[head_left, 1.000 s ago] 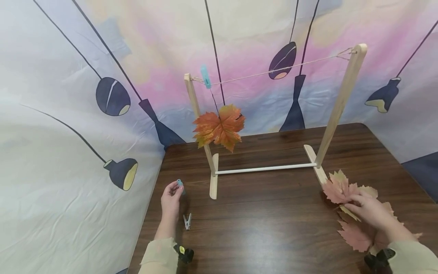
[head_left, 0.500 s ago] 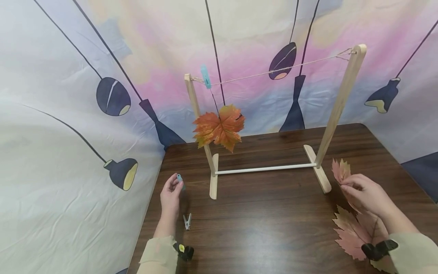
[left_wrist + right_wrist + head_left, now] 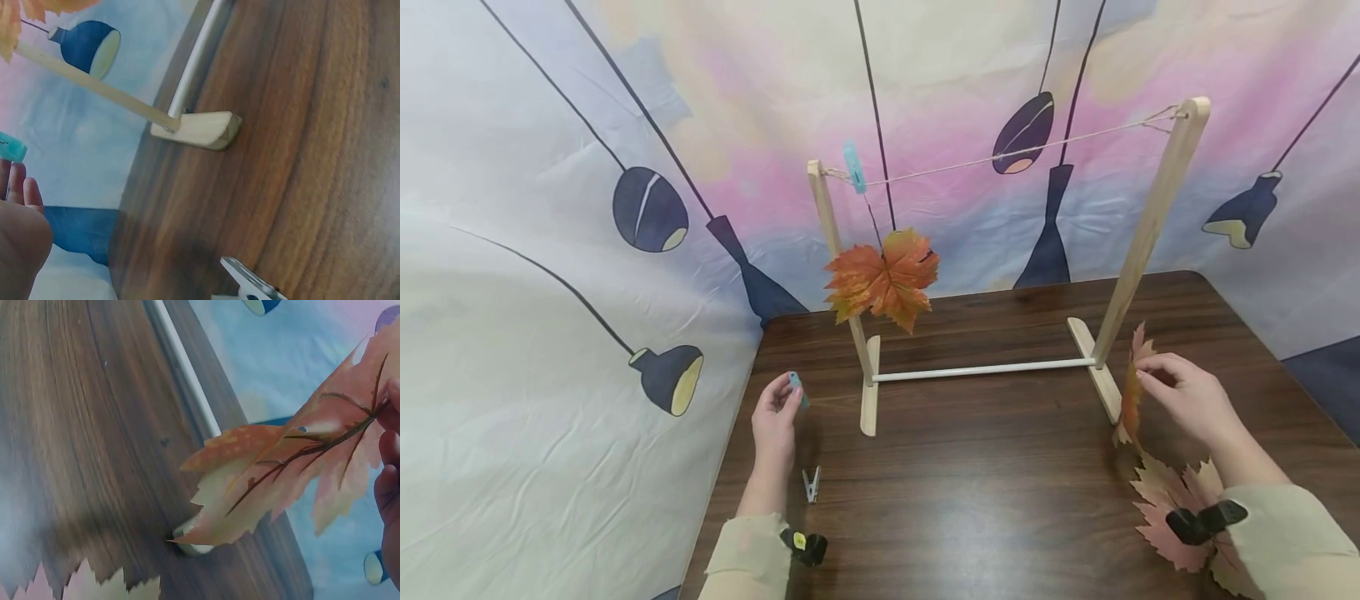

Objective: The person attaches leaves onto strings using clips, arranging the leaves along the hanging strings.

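Note:
My left hand (image 3: 775,421) pinches a light blue clothespin (image 3: 797,389) between thumb and fingers, left of the wooden rack. In the left wrist view the clothespin (image 3: 11,147) shows at the fingertips. My right hand (image 3: 1187,396) pinches an artificial maple leaf (image 3: 1131,396) beside the rack's right foot. Seen from the right wrist, this leaf (image 3: 312,450) shows its pale underside and brown veins. Another pinkish leaf (image 3: 1168,500) lies on the table below my right wrist. An orange maple leaf (image 3: 883,279) hangs from the string by a blue clothespin (image 3: 854,167).
A wooden rack (image 3: 1153,225) with a string (image 3: 955,169) tied between its posts and a white crossbar (image 3: 985,370) stands on the brown table (image 3: 970,483). A grey clothespin (image 3: 812,483) lies near my left wrist. A printed cloth (image 3: 550,333) hangs behind.
My right hand has lifted a leaf off the pile at the right and turned it edge-on to the head view. My left hand has risen slightly with the clothespin.

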`<act>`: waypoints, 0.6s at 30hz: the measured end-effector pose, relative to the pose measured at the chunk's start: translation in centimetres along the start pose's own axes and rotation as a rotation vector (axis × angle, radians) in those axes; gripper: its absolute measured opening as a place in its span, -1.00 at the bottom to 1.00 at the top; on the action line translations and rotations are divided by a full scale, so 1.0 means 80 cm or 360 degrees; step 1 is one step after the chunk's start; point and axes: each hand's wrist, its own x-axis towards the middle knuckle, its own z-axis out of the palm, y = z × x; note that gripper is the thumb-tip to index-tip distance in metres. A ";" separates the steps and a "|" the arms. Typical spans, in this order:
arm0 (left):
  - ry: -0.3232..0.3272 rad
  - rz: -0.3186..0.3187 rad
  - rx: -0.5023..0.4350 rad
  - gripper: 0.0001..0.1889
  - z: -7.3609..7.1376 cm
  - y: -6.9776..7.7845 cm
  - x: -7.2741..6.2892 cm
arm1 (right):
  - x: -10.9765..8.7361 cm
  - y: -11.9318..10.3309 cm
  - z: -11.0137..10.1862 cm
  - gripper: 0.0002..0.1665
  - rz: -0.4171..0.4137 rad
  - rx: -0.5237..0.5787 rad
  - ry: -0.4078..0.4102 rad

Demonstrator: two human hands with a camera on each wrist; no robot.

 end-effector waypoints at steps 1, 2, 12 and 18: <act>0.0001 0.0019 -0.0015 -0.58 0.001 0.002 0.000 | 0.001 -0.004 0.001 -0.77 0.0008 0.0011 0.0004; 0.0003 0.0036 -0.0032 -0.58 0.002 0.004 0.000 | 0.002 -0.007 0.003 -0.77 0.0019 0.0017 0.0009; -0.0026 0.0159 -0.0205 -0.58 0.014 0.037 -0.003 | 0.013 -0.039 0.015 -0.76 0.0080 0.0063 0.0024; -0.0025 0.0212 -0.0277 -0.58 0.020 0.055 -0.004 | 0.020 -0.056 0.018 -0.73 0.0037 0.0106 0.0054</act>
